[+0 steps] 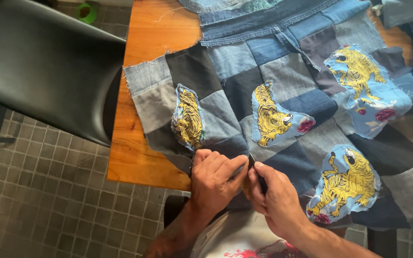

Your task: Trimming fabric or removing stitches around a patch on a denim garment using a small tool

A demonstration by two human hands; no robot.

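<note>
Patchwork denim (283, 95) is lying spread on desk (135, 157), near edge hanging off. Left hand (214, 179) is pinching the hem; right hand (276, 198) is gripping a thin dark tool (258, 173). Soft, floppy, prob. heavyish; best held at hem.

No packages, labels, signs or screens appear anywhere in this view.

Floor (39, 200) laid in small grey square tiles. Wooden desk (142, 105) seen in warm orange-brown tone, lit brightly (daylight, apparently). Black padded chair (44, 67) drawn close at desk's left edge. Green ring-shaped object (88, 11) noted on floor beyond.
</note>
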